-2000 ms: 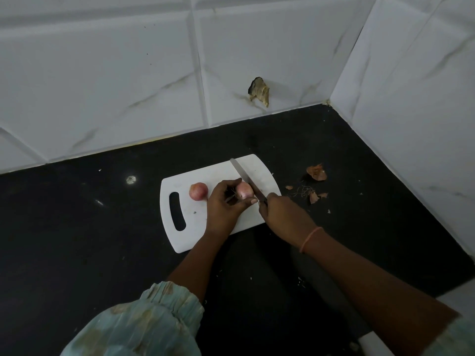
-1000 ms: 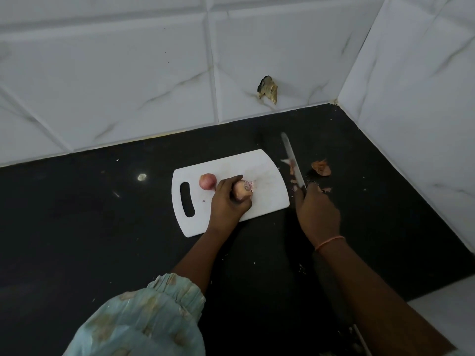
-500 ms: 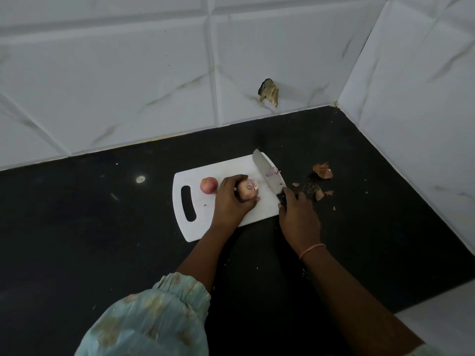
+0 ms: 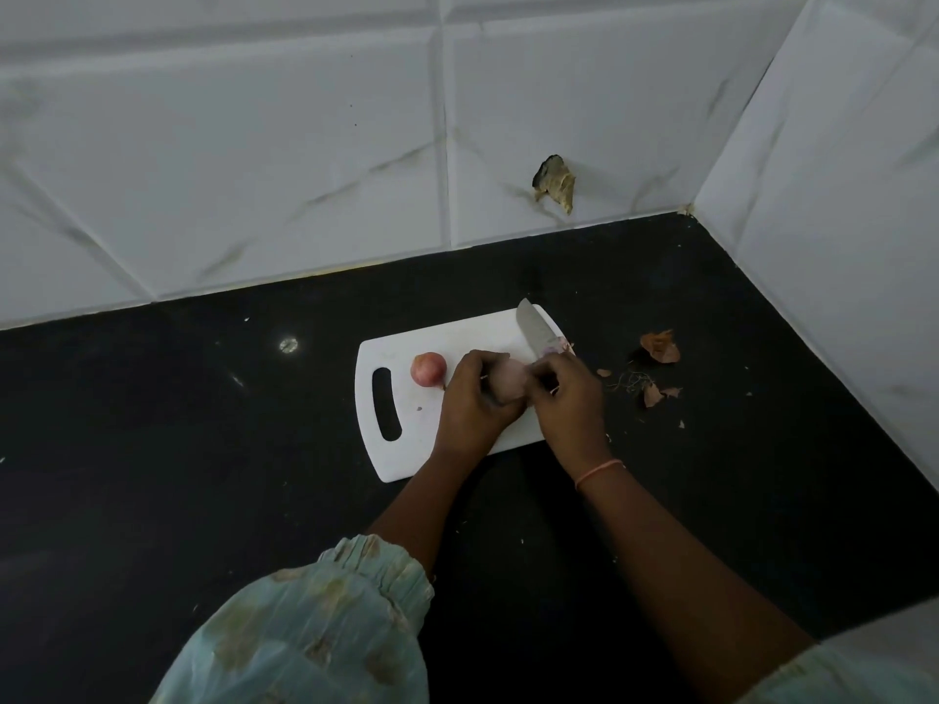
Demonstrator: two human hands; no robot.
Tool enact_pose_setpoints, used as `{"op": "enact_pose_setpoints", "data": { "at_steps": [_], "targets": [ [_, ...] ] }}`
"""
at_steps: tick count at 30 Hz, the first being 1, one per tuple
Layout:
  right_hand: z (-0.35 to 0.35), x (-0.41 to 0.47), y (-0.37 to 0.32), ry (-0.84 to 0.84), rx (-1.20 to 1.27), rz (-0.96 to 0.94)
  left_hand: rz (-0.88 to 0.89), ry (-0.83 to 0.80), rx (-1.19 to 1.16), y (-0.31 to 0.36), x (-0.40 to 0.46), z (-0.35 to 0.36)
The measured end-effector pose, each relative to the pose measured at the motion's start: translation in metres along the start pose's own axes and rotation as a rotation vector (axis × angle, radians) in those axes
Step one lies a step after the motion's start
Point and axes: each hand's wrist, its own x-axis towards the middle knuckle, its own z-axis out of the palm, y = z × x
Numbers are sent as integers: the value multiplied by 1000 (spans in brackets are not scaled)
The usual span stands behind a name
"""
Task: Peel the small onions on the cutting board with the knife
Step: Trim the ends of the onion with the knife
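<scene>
Right hand [image 4: 569,398] has closed in from the board's right edge since 0.5 s ago and now meets the left hand [image 4: 470,403] at the onion [image 4: 509,381]. Left grip clamped on the onion, held just over the board [image 4: 406,449]. Right grip clamped on the knife [image 4: 531,330]; blade points up and away from the grip, skin scraps stuck on it. Second onion [image 4: 428,368] lies left of the grip, near the board's handle slot. Peels [image 4: 659,346] lie right of the grip on the bench [image 4: 203,449].
</scene>
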Motion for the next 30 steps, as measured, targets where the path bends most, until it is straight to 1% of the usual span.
{"op": "enact_pose_setpoints", "data": {
  "at_steps": [5, 9, 11, 14, 16, 21, 24, 28, 30],
  "targets": [
    [1, 3, -5, -70, 33, 9, -7, 15, -7, -6, 1, 1],
    [-6, 12, -4, -181, 108, 246, 7, 14, -12, -6, 1, 1],
    [-9, 17, -2, -232, 193, 377, 22, 11, -12, -7, 2, 0],
    [-13, 24, -6, -257, 365, 548, 29, 10, 11, -8, 2, 0],
    [-12, 29, -8, -263, 405, 621, 33, 9, 24, -8, 2, 0],
    [-5, 33, -2, -304, 312, 641, 40, -12, 46, -5, 0, -2],
    [-5, 33, -4, -302, 298, 644, 34, -17, 37, -4, -1, -3],
    [-14, 36, -16, -261, 452, 695, 16, -13, -56, -3, -4, -4],
    [-22, 40, -18, -205, 464, 725, -8, -15, -116, 0, -5, -4]
  ]
}}
